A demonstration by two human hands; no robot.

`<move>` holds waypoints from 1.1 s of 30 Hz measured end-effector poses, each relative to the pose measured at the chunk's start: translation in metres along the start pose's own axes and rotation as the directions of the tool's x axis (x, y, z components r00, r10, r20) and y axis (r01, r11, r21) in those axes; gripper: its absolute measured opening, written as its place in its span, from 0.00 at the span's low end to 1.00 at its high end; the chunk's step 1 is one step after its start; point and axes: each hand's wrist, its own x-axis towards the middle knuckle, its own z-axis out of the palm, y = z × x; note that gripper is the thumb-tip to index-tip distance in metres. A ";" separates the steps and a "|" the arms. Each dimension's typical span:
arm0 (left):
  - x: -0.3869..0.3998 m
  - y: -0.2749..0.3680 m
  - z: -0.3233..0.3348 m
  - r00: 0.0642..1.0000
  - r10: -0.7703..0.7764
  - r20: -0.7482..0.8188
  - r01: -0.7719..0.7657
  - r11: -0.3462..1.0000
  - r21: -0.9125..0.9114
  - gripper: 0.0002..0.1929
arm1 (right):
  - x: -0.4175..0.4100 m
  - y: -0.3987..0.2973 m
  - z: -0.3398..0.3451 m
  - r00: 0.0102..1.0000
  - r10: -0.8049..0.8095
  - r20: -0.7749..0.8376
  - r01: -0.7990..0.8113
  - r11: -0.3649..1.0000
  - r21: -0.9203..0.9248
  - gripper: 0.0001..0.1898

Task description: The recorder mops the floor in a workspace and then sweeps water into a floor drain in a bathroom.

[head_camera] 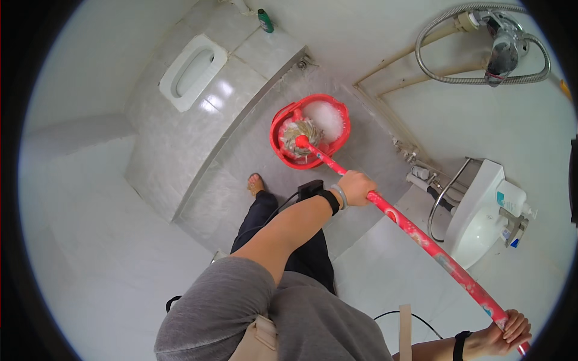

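Note:
A mop with a red patterned pole [420, 239] slants across the view. My left hand [356, 187] grips the lower part of the pole, and a bracelet and a black band circle that wrist. At the lower right, my right hand [510, 334] is wrapped around the pole near its upper end. The string mop head [300, 131] rests in the left part of a red plastic mop bucket [345, 131], and its underside is hidden. White foam [325, 118] covers the water in the bucket's right part.
A raised tiled step [253, 108] carries a squat toilet [194, 74] and a green bottle [265, 21]. On the right wall hang a shower mixer [501, 54] with a metal hose and a washbasin [481, 230] holding a pump bottle [510, 198]. Pipes [420, 180] run below the basin.

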 end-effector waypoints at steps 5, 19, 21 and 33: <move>0.013 -0.011 0.010 0.985 -0.001 0.175 -0.004 1.000 0.026 0.14 | 0.005 0.010 -0.025 1.000 -0.015 -0.016 0.014 0.999 -0.036 0.24; 0.022 -0.031 0.021 0.903 0.035 0.429 -0.053 0.998 0.030 0.09 | -0.016 0.023 -0.052 0.894 -0.188 -0.407 0.087 0.963 -0.254 0.21; 0.015 -0.026 0.011 0.908 0.025 0.418 -0.046 0.998 0.040 0.08 | -0.025 0.014 -0.053 0.869 -0.224 -0.442 0.086 0.946 -0.312 0.21; -0.040 0.014 -0.301 0.820 -0.322 -0.472 0.074 0.879 -0.471 0.12 | -0.094 0.097 0.054 0.996 0.034 0.088 -0.008 0.958 -0.286 0.28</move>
